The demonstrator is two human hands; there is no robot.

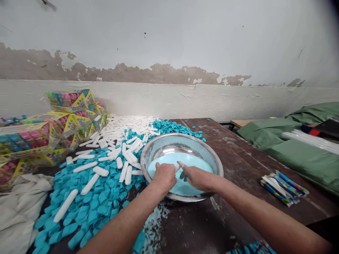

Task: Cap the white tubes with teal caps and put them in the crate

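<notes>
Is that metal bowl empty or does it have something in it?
Not empty: the metal bowl holds pale blue liquid across its bottom, well below the rim.

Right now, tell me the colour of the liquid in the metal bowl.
Pale blue liquid, head view.

Under my hands I see a round, glossy polished-metal bowl (215,160) on a dark, rough, worn wooden surface (238,155). Left of them lie smooth matt blue plastic caps (90,208), white plastic tubes (90,183) and crumpled off-white cloth (18,208).

Both hands, left hand (164,176) and right hand (197,177), over steel bowl (214,158) of pale blue liquid (169,160); blue caps (87,208), white tubes (90,183) heaped left.
</notes>
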